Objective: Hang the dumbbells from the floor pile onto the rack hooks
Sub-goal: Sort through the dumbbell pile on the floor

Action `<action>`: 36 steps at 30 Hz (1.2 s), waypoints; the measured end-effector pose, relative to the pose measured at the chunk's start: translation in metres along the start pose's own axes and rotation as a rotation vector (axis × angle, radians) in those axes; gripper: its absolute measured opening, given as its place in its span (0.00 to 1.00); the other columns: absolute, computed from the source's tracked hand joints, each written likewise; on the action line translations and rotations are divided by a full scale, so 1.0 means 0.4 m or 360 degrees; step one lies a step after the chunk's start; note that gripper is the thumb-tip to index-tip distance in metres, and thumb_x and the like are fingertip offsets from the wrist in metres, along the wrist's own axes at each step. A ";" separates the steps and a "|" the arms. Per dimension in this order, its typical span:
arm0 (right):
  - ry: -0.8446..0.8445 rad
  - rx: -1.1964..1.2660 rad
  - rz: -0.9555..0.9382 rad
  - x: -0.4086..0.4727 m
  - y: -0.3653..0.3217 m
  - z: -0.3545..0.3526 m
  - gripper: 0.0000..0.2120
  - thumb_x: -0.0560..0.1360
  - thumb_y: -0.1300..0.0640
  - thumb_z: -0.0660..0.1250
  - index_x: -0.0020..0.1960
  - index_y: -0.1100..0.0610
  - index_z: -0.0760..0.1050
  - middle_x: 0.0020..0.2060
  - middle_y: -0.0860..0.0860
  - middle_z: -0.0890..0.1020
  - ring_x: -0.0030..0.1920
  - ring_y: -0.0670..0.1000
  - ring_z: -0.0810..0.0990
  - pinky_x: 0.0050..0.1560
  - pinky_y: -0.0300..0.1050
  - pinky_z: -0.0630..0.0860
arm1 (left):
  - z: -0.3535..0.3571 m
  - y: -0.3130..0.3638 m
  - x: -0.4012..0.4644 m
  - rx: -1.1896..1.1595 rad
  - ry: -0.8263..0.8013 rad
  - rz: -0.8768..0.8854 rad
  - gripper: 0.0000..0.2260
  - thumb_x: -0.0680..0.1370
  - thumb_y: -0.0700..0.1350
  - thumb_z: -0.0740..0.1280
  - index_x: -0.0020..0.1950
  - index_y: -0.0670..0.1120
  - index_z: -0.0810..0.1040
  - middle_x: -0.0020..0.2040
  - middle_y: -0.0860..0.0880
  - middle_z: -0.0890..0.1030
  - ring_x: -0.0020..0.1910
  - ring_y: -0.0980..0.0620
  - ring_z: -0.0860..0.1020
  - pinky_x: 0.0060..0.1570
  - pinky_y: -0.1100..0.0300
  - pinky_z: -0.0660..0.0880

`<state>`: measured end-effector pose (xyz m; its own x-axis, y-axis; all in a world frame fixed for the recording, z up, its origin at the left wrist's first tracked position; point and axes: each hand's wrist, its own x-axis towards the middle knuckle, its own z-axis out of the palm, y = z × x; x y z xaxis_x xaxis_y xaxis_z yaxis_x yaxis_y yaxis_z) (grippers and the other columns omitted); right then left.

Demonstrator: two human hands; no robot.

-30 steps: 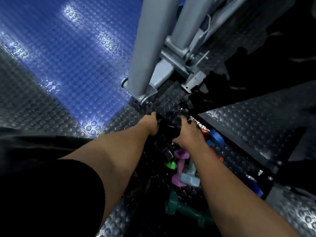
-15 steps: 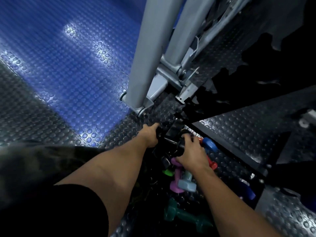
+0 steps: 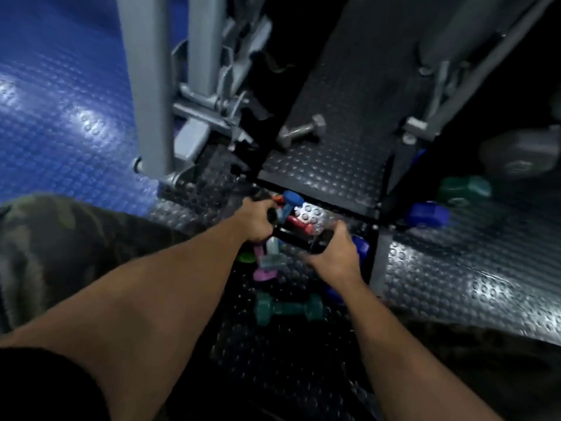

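Observation:
Both my hands grip a black dumbbell [image 3: 293, 235] just above the floor pile. My left hand [image 3: 256, 220] is closed around its left end and my right hand [image 3: 334, 253] around its right end. Under and around it lie small coloured dumbbells: a red one [image 3: 299, 223], a light blue one [image 3: 290, 200], a pink one [image 3: 262, 273], a pale grey-blue one [image 3: 273, 258] and a dark green one [image 3: 288, 308]. A blue dumbbell [image 3: 362, 247] peeks out behind my right hand. No rack hooks are visible.
Grey steel uprights [image 3: 148, 86] with bolted feet stand at the back left. A grey metal dumbbell [image 3: 300, 132] lies on the raised studded platform [image 3: 328, 171]. To the right sit a blue dumbbell [image 3: 428, 215], a green one [image 3: 464, 189] and a large dark weight [image 3: 519, 153].
The view has swung right, bringing the platform and right-hand dumbbells into sight. My hands have spread apart along the black dumbbell and it has come up off the pile.

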<state>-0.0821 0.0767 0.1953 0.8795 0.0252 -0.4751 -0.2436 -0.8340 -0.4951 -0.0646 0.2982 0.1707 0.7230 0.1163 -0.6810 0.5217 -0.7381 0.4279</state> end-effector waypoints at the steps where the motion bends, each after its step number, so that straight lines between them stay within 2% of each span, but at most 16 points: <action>1: -0.0001 0.0060 0.0061 -0.011 0.024 -0.023 0.45 0.56 0.39 0.85 0.64 0.50 0.67 0.61 0.51 0.79 0.59 0.55 0.81 0.59 0.48 0.79 | 0.012 0.034 -0.010 0.0039 -0.0035 0.0013 0.25 0.73 0.44 0.68 0.69 0.58 0.74 0.64 0.40 0.70 0.56 0.37 0.78 0.55 0.56 0.77; 2: -0.0009 0.0093 0.0095 -0.022 0.042 -0.038 0.46 0.55 0.37 0.84 0.65 0.51 0.67 0.60 0.51 0.79 0.59 0.56 0.81 0.60 0.49 0.79 | 0.025 0.060 -0.021 0.0058 -0.0046 0.0027 0.25 0.73 0.43 0.68 0.69 0.58 0.73 0.64 0.40 0.70 0.54 0.37 0.79 0.53 0.56 0.78; 4: -0.0003 0.0138 0.0128 -0.035 0.085 -0.081 0.47 0.54 0.35 0.81 0.66 0.51 0.67 0.61 0.54 0.77 0.58 0.58 0.80 0.60 0.51 0.79 | 0.054 0.116 -0.024 0.0123 -0.0025 0.0060 0.26 0.73 0.43 0.68 0.70 0.56 0.73 0.64 0.38 0.70 0.58 0.36 0.77 0.59 0.55 0.78; 7: 0.0054 0.0290 0.0169 -0.044 0.158 -0.141 0.38 0.64 0.52 0.81 0.69 0.50 0.68 0.63 0.58 0.71 0.50 0.58 0.76 0.54 0.44 0.76 | 0.106 0.198 -0.030 0.0248 0.0019 0.0095 0.30 0.69 0.48 0.70 0.72 0.55 0.73 0.65 0.35 0.73 0.64 0.37 0.74 0.65 0.54 0.74; 10: 0.0141 0.0365 0.0205 -0.037 0.242 -0.195 0.36 0.66 0.59 0.78 0.71 0.46 0.68 0.57 0.56 0.77 0.45 0.53 0.75 0.47 0.38 0.71 | 0.161 0.270 -0.005 0.0285 0.0009 0.0135 0.35 0.63 0.52 0.69 0.72 0.60 0.72 0.67 0.40 0.72 0.62 0.39 0.76 0.65 0.50 0.76; 13: 0.0303 0.0520 0.0270 -0.036 0.318 -0.256 0.34 0.65 0.61 0.77 0.68 0.49 0.72 0.52 0.50 0.82 0.50 0.52 0.82 0.46 0.37 0.72 | 0.206 0.364 -0.005 0.0306 -0.0023 0.0235 0.30 0.65 0.51 0.74 0.67 0.62 0.75 0.63 0.43 0.77 0.56 0.44 0.79 0.57 0.58 0.76; 17: 0.0356 0.0762 0.0468 -0.036 0.418 -0.330 0.35 0.67 0.67 0.75 0.68 0.45 0.68 0.47 0.46 0.80 0.45 0.47 0.81 0.41 0.41 0.79 | 0.268 0.496 -0.041 0.0116 -0.0069 0.0318 0.28 0.66 0.45 0.76 0.64 0.61 0.77 0.58 0.46 0.80 0.51 0.49 0.80 0.47 0.61 0.80; 20: 0.0397 0.0796 0.0553 -0.010 0.482 -0.353 0.34 0.68 0.65 0.74 0.70 0.49 0.66 0.48 0.47 0.80 0.48 0.51 0.80 0.48 0.46 0.81 | 0.321 0.548 -0.027 -0.0017 -0.0128 0.0307 0.24 0.71 0.38 0.76 0.62 0.58 0.77 0.53 0.49 0.82 0.44 0.57 0.79 0.36 0.65 0.75; 23: 0.0486 0.0786 0.0588 0.041 0.535 -0.379 0.30 0.69 0.63 0.73 0.66 0.45 0.67 0.50 0.46 0.81 0.52 0.53 0.81 0.54 0.53 0.82 | 0.384 0.593 0.009 -0.0070 -0.0139 0.0272 0.26 0.72 0.39 0.76 0.66 0.57 0.76 0.51 0.53 0.80 0.43 0.59 0.78 0.33 0.66 0.71; 25: 0.0515 0.0772 0.0556 0.092 0.572 -0.399 0.31 0.70 0.64 0.73 0.68 0.45 0.68 0.54 0.47 0.82 0.56 0.53 0.81 0.57 0.51 0.81 | 0.422 0.614 0.038 -0.0164 -0.0162 0.0224 0.26 0.72 0.40 0.76 0.66 0.57 0.75 0.52 0.53 0.81 0.44 0.58 0.79 0.31 0.68 0.71; 27: 0.0501 0.0754 0.0473 0.150 0.602 -0.428 0.32 0.72 0.66 0.74 0.72 0.49 0.69 0.56 0.48 0.82 0.59 0.54 0.81 0.56 0.45 0.78 | 0.462 0.633 0.070 -0.0289 -0.0162 0.0175 0.24 0.73 0.40 0.77 0.64 0.57 0.75 0.51 0.54 0.81 0.45 0.56 0.80 0.34 0.67 0.75; 29: 0.0459 0.0659 0.0422 0.218 0.633 -0.459 0.33 0.72 0.67 0.74 0.73 0.49 0.69 0.60 0.51 0.82 0.61 0.55 0.81 0.59 0.47 0.79 | 0.507 0.653 0.111 -0.0487 -0.0189 0.0082 0.23 0.73 0.40 0.77 0.65 0.54 0.75 0.53 0.51 0.82 0.48 0.50 0.83 0.42 0.54 0.84; 30: 0.0434 0.0609 0.0400 0.253 0.645 -0.477 0.34 0.72 0.67 0.73 0.73 0.48 0.69 0.61 0.52 0.82 0.61 0.56 0.81 0.61 0.50 0.80 | 0.528 0.666 0.131 -0.0614 -0.0213 0.0024 0.23 0.73 0.39 0.77 0.65 0.53 0.75 0.55 0.49 0.82 0.50 0.47 0.84 0.44 0.50 0.85; 32: 0.0375 0.0490 0.0345 0.323 0.667 -0.508 0.33 0.72 0.68 0.72 0.72 0.48 0.70 0.60 0.53 0.83 0.61 0.57 0.81 0.64 0.54 0.80 | 0.570 0.685 0.178 -0.0814 -0.0244 -0.0060 0.21 0.74 0.37 0.76 0.64 0.49 0.76 0.56 0.45 0.83 0.51 0.44 0.84 0.41 0.49 0.84; 36: 0.0263 0.0279 0.0185 0.453 0.676 -0.576 0.29 0.74 0.66 0.73 0.72 0.53 0.72 0.62 0.55 0.82 0.61 0.57 0.80 0.63 0.51 0.78 | 0.624 0.730 0.263 -0.1175 -0.0263 -0.0130 0.17 0.76 0.36 0.75 0.63 0.44 0.78 0.56 0.44 0.84 0.50 0.48 0.83 0.42 0.50 0.82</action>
<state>0.1058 -0.2714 0.1428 0.8928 -0.1678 -0.4181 -0.4014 -0.7174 -0.5693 0.0507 -0.0709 0.0755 0.6222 0.0078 -0.7829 0.7802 -0.0883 0.6192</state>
